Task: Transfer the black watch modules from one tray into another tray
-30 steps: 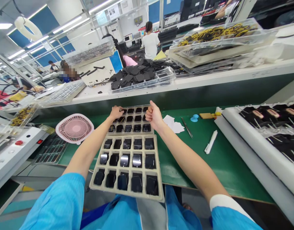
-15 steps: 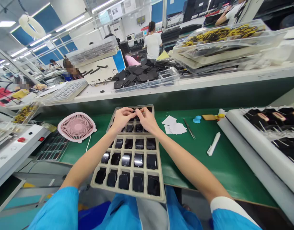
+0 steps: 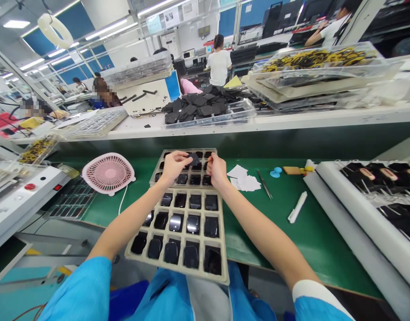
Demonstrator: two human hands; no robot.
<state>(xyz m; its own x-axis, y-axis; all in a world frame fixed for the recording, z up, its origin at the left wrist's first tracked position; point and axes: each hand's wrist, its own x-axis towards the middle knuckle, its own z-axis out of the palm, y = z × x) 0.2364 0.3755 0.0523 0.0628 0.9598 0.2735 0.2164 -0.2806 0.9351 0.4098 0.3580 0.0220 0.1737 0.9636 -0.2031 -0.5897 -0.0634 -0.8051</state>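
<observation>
My left hand (image 3: 174,167) pinches a small black rounded-square piece (image 3: 193,159) between thumb and fingertips. It is held above the far tray (image 3: 152,180), whose pockets hold similar dark pieces. Just to the right, my right hand (image 3: 217,170) is closed with its fingers curled at that tray's right edge; whatever it may grip is too small to make out. A nearer beige tray (image 3: 224,249) reaches over the table's front edge toward my body. Glossy black pieces (image 3: 192,255) lie in its pockets, a few of them reflecting light.
A pink fan (image 3: 108,174) stands left of the trays. To the right lie white paper sheets (image 3: 244,179), tweezers (image 3: 265,185), a white pen (image 3: 297,207) and blue discs (image 3: 275,172). A rack of black parts (image 3: 368,178) borders the right side. Black pieces (image 3: 198,104) heap on the shelf.
My hands were together over the far tray and have parted. The right hand has shifted right, and the black piece now shows in my left fingers. The view has tilted up slightly.
</observation>
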